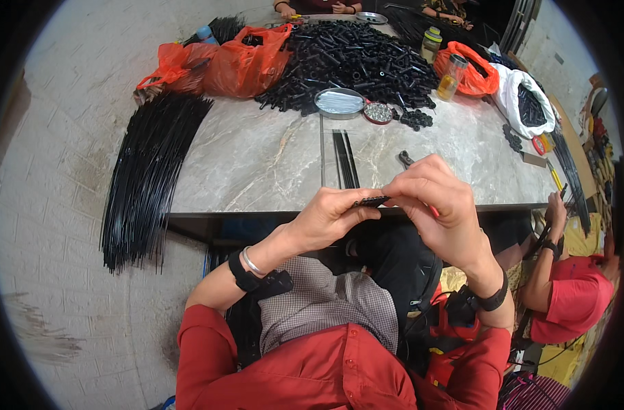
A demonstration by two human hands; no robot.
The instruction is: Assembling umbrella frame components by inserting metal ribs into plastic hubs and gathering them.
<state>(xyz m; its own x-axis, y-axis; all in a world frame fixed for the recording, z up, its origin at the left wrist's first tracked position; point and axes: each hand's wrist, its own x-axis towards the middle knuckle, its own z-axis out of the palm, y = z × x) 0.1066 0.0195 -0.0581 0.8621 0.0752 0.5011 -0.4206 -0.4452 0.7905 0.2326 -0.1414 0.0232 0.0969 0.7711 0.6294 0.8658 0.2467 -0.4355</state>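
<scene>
My left hand (334, 216) is closed in front of the table edge, its thumb and fingers pinching a short black strip with a bumpy edge (372, 201). Bent fingers of my right hand (440, 208) meet the strip's right end. A red handle end (433, 212) shows between those fingers. Just beyond my knuckles a dark metal tool head (405, 158), like that of pliers, sticks out; the hand hides whether it joins the red handle. Several thin black rods (345, 158) lie on the marble-patterned table (257, 160), pointing away from my hands.
A big heap of black tubular parts (353, 58) covers the far table, fronted by a dish of pale sticks (340, 102) and a tin of small metal pieces (378, 113). Long black rods (151, 178) overhang the left edge. Orange bags (247, 65) stand behind. A co-worker (572, 294) sits right.
</scene>
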